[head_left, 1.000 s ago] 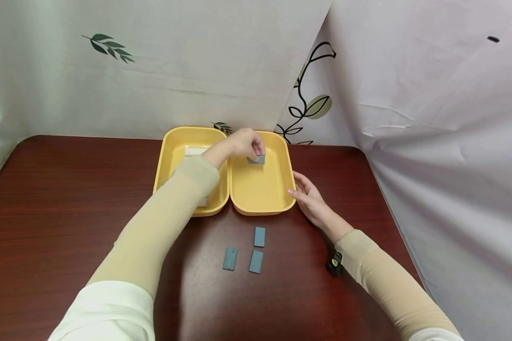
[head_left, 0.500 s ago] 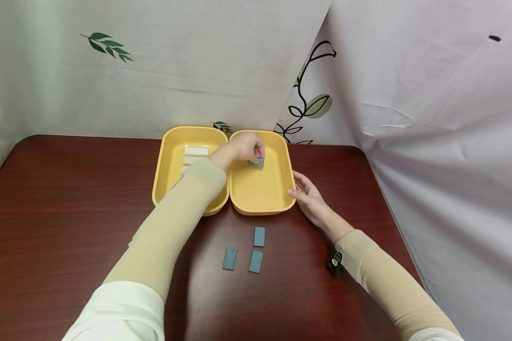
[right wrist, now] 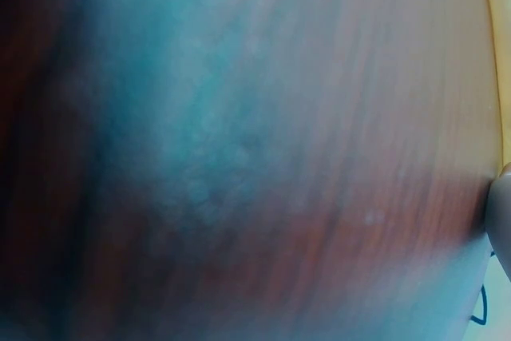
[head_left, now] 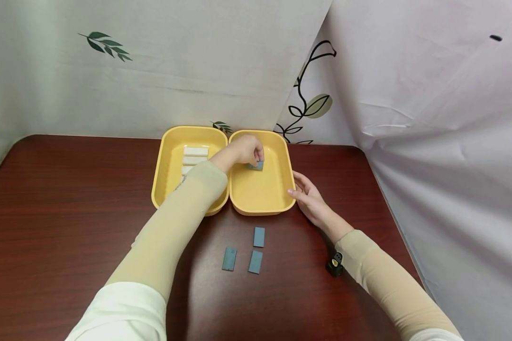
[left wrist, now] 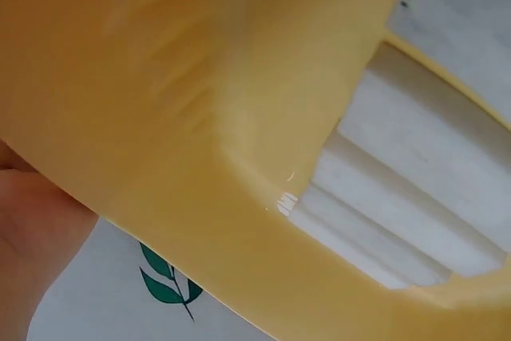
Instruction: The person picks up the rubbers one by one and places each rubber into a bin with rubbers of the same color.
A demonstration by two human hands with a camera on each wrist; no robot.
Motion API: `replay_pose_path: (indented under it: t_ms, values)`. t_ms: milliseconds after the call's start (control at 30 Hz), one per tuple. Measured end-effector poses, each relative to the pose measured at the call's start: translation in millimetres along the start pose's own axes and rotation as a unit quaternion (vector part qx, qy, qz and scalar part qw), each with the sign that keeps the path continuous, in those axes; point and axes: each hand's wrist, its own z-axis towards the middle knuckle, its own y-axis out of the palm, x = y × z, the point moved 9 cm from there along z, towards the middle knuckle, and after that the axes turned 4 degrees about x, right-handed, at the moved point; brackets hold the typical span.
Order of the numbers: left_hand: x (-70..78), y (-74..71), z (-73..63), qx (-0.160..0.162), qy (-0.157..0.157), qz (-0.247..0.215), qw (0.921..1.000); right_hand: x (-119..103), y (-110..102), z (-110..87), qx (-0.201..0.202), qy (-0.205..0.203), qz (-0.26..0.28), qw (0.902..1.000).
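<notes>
In the head view my left hand (head_left: 246, 149) reaches over into the right yellow tray (head_left: 262, 199) and pinches a small blue-grey tile (head_left: 260, 166) low in it; the fingers partly cover the tile. My right hand (head_left: 309, 196) holds that tray's right side, thumb at the rim and fingers along the outer wall. Three more blue-grey tiles (head_left: 259, 237) lie on the table in front. The left wrist view shows part of my left hand (left wrist: 36, 237) beyond a tray wall. A finger (right wrist: 501, 209) touches the tray's edge in the right wrist view.
Against the right tray stands a left yellow tray (head_left: 164, 156), with several white bars (head_left: 196, 152) in it; my left forearm crosses over it. A dark red table (head_left: 89, 203) bears everything. Cloth walls (head_left: 187, 66) rise behind and to the right.
My left hand has moved slightly nearer to me inside the right tray, with the tile. Its sleeve has shifted right, uncovering more white bars. The right hand has stayed still.
</notes>
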Motion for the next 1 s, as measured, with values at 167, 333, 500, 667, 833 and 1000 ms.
replay_pose_path:
  t_ms: [167,333,500,667,833,1000]
  values:
    - [-2.5,1.2,-0.2,0.004,-0.003,0.004,1.0000,0.0,0.1,0.1,-0.001,-0.005,0.000,1.0000]
    - [-2.4,1.5,-0.2,0.006,-0.001,0.021,0.9998,0.3,-0.8,0.5,-0.001,-0.006,0.001,1.0000]
    - [-2.8,1.9,-1.2,0.003,-0.009,0.034,0.9994,-0.8,-0.8,0.0,0.003,-0.003,0.002,1.0000]
    - [-3.5,2.7,-1.5,0.000,-0.017,0.043,0.9989,-1.3,0.1,-0.3,0.002,0.000,0.003,1.0000]
    - [-3.8,3.5,-1.3,0.000,-0.015,0.046,0.9988,-1.1,0.5,0.0,-0.001,0.002,0.001,1.0000]
    - [-2.7,2.8,-2.6,-0.003,-0.014,0.049,0.9987,-1.3,0.7,0.3,-0.001,0.002,0.002,1.0000]
